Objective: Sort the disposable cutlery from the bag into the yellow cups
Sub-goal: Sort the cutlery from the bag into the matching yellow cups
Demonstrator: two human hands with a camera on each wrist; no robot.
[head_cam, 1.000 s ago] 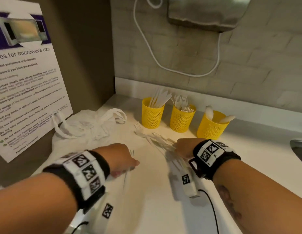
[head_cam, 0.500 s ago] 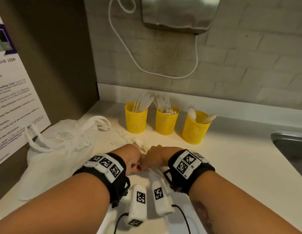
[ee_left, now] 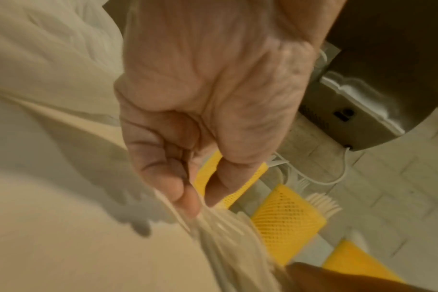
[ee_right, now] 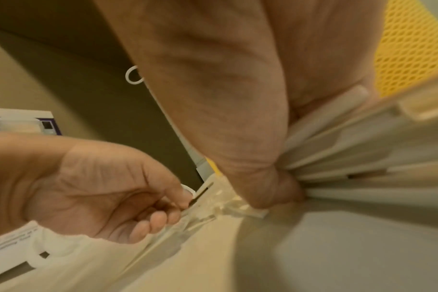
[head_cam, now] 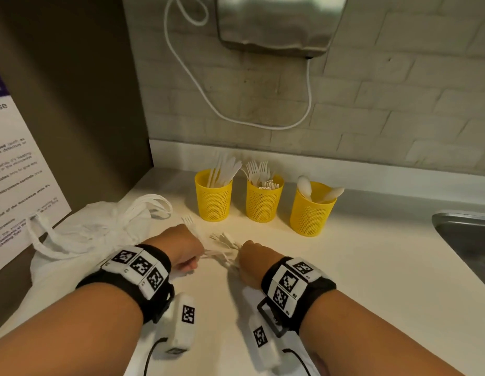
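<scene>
Hands sat close together near the front of the counter [head_cam: 371, 267], both on the same loose bunch of white plastic cutlery [head_cam: 225, 246]. Left hand [head_cam: 181, 248] had its fingers curled w/ thumb and fingertips pinching one end of the bunch; the left wrist cam showed that pinch clearly, tho blurry. Right hand [head_cam: 253, 257] was clamped around a fan of handles, which spread out past the fist in the right wrist cam. Compared to half a sec ago the hands had come apart a bit; they'd been basically touching, and now a short stretch of cutlery showed btwn them. A sec ago they were further apart w/ the pile spread across the counter.

One stray fork [head_cam: 188, 221] lay just past the left hand. White bag [head_cam: 95, 234] lay crumpled on the left, same spot as before. Three yellow cups stayed in a row at the far side by the wall: left cup [head_cam: 213, 202] w/ knives, middle cup [head_cam: 263, 203] w/ forks, right cup [head_cam: 310, 215] w/ spoons. Sink [head_cam: 466, 237] edge at far right, metal dispenser [head_cam: 276, 23] up on the wall.
</scene>
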